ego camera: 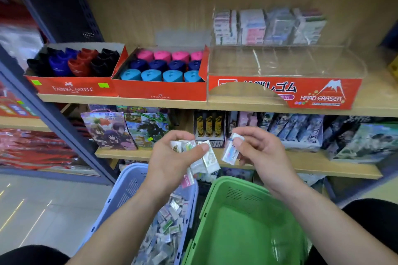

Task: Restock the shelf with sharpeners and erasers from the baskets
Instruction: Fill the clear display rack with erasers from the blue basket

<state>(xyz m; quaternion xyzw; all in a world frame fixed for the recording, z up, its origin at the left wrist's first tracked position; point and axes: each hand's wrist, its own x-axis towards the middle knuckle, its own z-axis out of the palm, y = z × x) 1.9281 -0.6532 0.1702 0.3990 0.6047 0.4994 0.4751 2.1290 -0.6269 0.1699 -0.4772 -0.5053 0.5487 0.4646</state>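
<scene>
My left hand [172, 161] grips a bunch of several wrapped erasers [204, 160] above the blue basket [127, 187], which is full of more wrapped erasers [168, 221]. My right hand [262, 157] pinches a single white wrapped eraser [231, 150] between thumb and fingers, just right of the bunch. Both hands hover in front of the lower shelf. Up on the wooden shelf stands a clear eraser display box [284, 71] with a red front, its front compartments bare and eraser packs [269, 26] stacked at its back. Two red boxes of sharpeners [163, 66] [73, 62] sit left of it.
The green basket [243, 221] stands right of the blue one, below my right arm, with nothing visible inside. The lower shelf [301, 163] carries illustrated boxes and bags. A dark blue metal upright [56, 127] runs down the left. Tiled floor lies at lower left.
</scene>
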